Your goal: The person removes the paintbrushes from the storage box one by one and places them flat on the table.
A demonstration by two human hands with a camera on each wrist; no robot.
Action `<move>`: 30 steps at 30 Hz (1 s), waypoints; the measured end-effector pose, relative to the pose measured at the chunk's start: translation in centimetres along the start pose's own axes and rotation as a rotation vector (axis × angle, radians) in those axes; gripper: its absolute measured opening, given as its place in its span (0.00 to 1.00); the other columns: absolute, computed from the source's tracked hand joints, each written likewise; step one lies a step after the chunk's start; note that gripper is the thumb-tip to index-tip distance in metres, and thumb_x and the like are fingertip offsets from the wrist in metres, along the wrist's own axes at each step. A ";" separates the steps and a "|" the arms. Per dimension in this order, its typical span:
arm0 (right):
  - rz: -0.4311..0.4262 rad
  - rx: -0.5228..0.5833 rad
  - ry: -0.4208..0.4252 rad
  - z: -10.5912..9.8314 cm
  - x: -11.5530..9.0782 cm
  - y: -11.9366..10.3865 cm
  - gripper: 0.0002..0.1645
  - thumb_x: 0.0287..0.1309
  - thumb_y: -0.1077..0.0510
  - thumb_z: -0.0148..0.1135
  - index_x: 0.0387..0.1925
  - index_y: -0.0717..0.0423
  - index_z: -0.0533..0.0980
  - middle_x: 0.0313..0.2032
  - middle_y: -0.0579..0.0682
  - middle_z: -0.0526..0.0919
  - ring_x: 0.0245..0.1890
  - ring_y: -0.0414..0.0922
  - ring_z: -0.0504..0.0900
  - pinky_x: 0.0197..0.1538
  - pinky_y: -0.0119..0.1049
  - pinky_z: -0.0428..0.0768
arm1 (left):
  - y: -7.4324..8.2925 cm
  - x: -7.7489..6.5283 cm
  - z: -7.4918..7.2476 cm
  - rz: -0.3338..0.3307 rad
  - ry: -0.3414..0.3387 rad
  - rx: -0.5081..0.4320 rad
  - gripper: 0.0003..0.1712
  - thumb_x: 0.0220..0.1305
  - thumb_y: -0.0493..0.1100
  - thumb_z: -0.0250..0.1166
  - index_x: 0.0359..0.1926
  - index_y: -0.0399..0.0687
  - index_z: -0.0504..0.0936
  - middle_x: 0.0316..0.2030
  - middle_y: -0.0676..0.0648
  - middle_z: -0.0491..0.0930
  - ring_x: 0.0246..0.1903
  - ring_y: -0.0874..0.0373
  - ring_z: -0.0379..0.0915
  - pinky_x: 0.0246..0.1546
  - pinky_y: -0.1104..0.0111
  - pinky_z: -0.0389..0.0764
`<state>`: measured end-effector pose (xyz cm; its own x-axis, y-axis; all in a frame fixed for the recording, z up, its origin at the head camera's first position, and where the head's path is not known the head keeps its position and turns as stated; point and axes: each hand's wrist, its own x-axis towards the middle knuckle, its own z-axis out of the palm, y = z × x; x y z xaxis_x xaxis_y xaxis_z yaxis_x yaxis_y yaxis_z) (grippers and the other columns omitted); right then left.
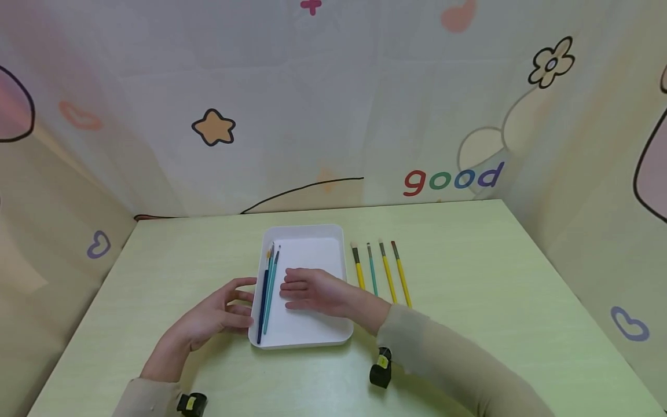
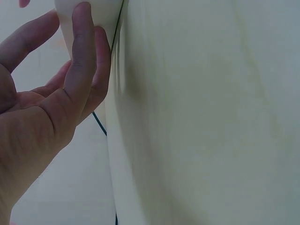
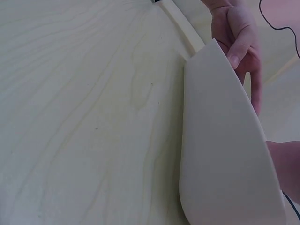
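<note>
The brushes seem to be being set side by side in the white tray [image 1: 312,246], which sits on the bench [image 1: 469,260]. For this to be done well, the tray should be kept still by the left grip [image 1: 221,310]. Its loose, spread fingers are rested on the outside of the tray at about 9 o'clock, with nothing squeezed. The right grip [image 1: 319,292] is held wide and bare over the tray's middle, fingers straight and pointed to 9 o'clock. If the brushes are to be lined up, they should be nudged softly, with the flat of the fingers, so that none is rolled over another. The soft tips should be left alone.

In the tray, brushes are laid along the 9 o'clock wall, tips toward 12. A dark blue brush [image 1: 262,310] is nearest the wall. Thin blue-green brushes [image 1: 270,289] are bunched just beside it, too close to be counted for sure. Outside, at about 3 o'clock, a row of four brushes [image 1: 388,277] is seen on the bench. Three have yellow handles; the second from the tray is blue-green. Some lower ends are hidden by the right arm.
</note>
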<state>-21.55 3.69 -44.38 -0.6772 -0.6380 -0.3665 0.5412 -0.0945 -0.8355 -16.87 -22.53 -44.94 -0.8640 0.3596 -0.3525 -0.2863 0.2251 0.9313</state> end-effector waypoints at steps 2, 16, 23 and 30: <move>-0.002 0.020 0.007 0.1 0.2 0.1 0.41 0.77 0.47 0.52 0.78 0.67 0.53 0.72 0.69 0.63 0.71 0.61 0.67 0.67 0.55 0.71 | 0.0 0.0 0.0 -0.001 -0.004 0.002 0.48 0.63 0.31 0.70 0.78 0.48 0.55 0.65 0.33 0.65 0.53 0.43 0.77 0.50 0.54 0.84; 0.049 0.087 0.016 1.0 1.4 -0.1 0.45 0.77 0.44 0.50 0.75 0.75 0.51 0.71 0.70 0.63 0.72 0.62 0.65 0.67 0.62 0.69 | 0.0 0.1 0.0 0.011 -0.021 -0.009 0.49 0.63 0.30 0.69 0.79 0.47 0.54 0.65 0.32 0.64 0.53 0.44 0.77 0.49 0.53 0.85; 0.064 0.078 0.045 1.2 2.0 -0.3 0.40 0.79 0.47 0.49 0.76 0.72 0.52 0.69 0.70 0.65 0.70 0.62 0.67 0.63 0.66 0.71 | 0.0 0.1 -0.1 0.019 -0.036 -0.011 0.49 0.63 0.31 0.69 0.78 0.46 0.54 0.64 0.32 0.64 0.53 0.43 0.76 0.50 0.53 0.84; 0.072 0.035 0.047 0.8 2.9 -0.4 0.33 0.78 0.52 0.51 0.72 0.69 0.61 0.66 0.69 0.71 0.68 0.61 0.71 0.59 0.64 0.76 | 0.0 0.1 -0.1 0.025 -0.049 -0.018 0.49 0.63 0.30 0.70 0.78 0.45 0.53 0.64 0.32 0.64 0.53 0.43 0.77 0.49 0.53 0.84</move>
<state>-23.32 1.24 -44.77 -0.6585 -0.6072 -0.4446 0.6059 -0.0773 -0.7917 -16.97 -22.65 -44.96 -0.8495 0.4091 -0.3332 -0.2732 0.1992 0.9411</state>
